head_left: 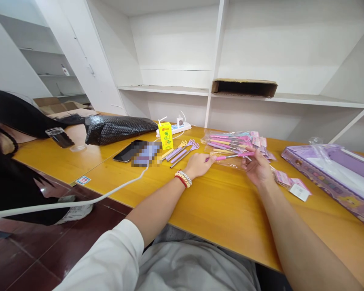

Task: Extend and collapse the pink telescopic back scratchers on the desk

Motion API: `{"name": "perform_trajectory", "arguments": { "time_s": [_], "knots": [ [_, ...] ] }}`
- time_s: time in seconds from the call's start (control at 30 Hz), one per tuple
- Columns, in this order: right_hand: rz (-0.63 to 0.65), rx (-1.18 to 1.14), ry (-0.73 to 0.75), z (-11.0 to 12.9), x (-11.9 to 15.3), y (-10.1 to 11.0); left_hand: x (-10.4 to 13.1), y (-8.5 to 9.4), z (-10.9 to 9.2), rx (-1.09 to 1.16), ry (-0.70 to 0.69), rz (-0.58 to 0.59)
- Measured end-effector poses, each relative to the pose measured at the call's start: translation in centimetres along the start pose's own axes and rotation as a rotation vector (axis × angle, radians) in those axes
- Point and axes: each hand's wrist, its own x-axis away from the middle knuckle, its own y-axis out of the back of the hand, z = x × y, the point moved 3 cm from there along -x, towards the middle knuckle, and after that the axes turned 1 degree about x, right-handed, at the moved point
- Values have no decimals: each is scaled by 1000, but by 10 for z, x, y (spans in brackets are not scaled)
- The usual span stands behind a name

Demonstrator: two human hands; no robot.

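Note:
A pink stick with a silver middle section (230, 156) is stretched between my two hands. My left hand (199, 165) is closed on its left end, and my right hand (259, 167) pinches it near the right end. Just behind lies a pile of sticks in clear plastic bags (227, 140), pink, purple and yellow, with pink cards. Several loose fork-ended sticks (179, 153), yellow and purple, lie left of my left hand. Pink card packets (282, 178) rest to the right of my right hand.
Behind the loose sticks are a yellow drink carton (165, 136) and a white power strip (177, 129). Two phones lie further left, one pixelated. A purple box (327, 173) is at the right. A black bubble-wrap bag (118, 127), a cup (60, 137) and a person (15, 173) are left.

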Motion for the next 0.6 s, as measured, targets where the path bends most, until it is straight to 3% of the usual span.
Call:
{"name": "perform_trajectory", "arguments": {
  "time_s": [0.1,0.4,0.6],
  "knots": [
    [28,38,4,-1,0,-4,-1,-1,2,27,16,-21],
    [-255,455,91,-12,-8,9,1,0,-1,-9,14,-57],
    [-262,545,170,-10,-5,7,4,2,-8,-30,-15,-38]
  ]
}}
